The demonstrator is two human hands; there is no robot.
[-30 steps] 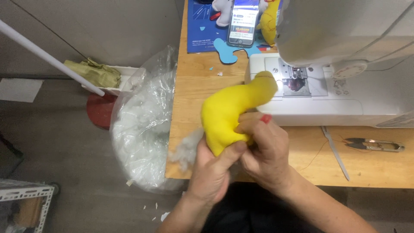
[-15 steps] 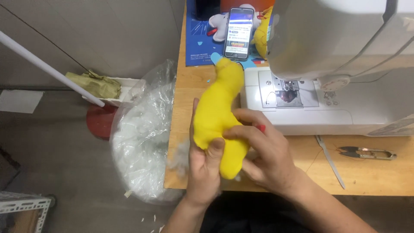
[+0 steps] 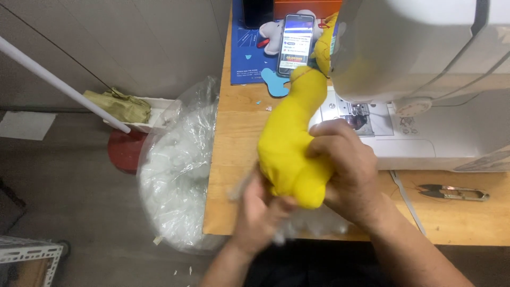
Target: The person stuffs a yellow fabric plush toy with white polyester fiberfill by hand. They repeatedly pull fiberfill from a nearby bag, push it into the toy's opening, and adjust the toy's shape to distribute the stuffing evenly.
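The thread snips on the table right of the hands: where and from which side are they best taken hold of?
The thread snips lie flat on the wooden table, lengthwise left to right, free of other things. Probably best: grip across the middle of the handle from above, with the right hand, which is nearer.

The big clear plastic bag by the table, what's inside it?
The clear plastic bag on the floor holds fluffy white stuffing. Its crinkly folds and the wooden table edge hide how deep it goes.

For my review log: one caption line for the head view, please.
Both hands, left hand and right hand, grip a yellow fabric toy over white stuffing, beside a sewing machine.
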